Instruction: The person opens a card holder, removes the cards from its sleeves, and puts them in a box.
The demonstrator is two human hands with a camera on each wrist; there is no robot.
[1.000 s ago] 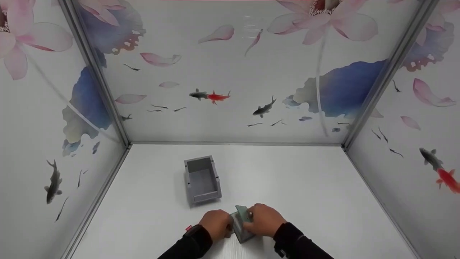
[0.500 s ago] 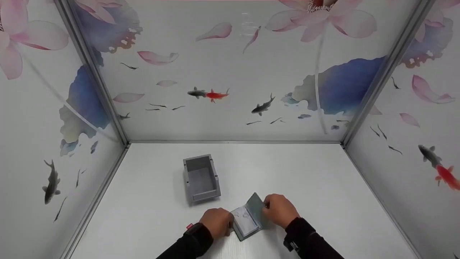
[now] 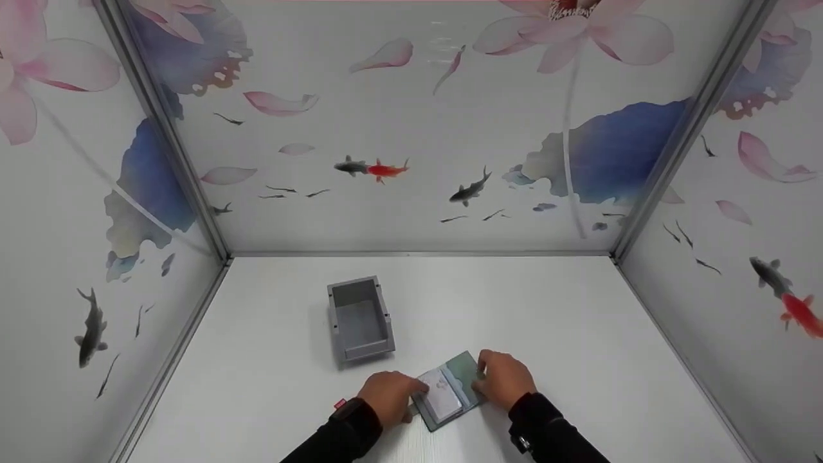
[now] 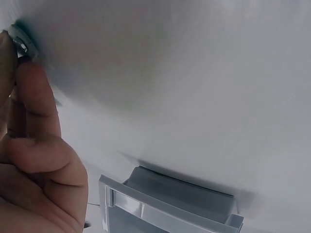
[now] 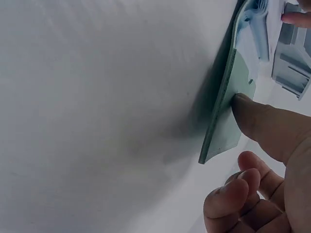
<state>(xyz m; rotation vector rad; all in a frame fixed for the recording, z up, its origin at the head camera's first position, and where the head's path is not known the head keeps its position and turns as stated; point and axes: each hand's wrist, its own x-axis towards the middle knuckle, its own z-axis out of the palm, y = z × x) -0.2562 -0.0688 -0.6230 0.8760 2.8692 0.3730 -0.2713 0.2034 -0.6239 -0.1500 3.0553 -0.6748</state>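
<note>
An open card holder (image 3: 440,393) with a green cover and clear sleeves lies spread near the front of the white table, a pale printed card or page showing on its left side. My left hand (image 3: 388,397) holds its left edge, thumb on top; in the left wrist view the fingers pinch a green tab (image 4: 23,41) with a metal snap. At the right edge, my right hand (image 3: 506,381) grips the green cover flap. The right wrist view shows that thumb pressed on the flap (image 5: 228,114), the lower fingers curled beneath the hand; the index finger's contact is hidden.
A grey plastic bin (image 3: 370,352) stands behind and left of the card holder, nothing visible inside. White panels with lotus and fish prints (image 3: 411,212) enclose the table at the back and both sides, joined by metal posts.
The card holder has gone from partly folded to spread flat. My right hand moved right with the cover flap and lowered it. The left thumb has come over the left page's edge.
</note>
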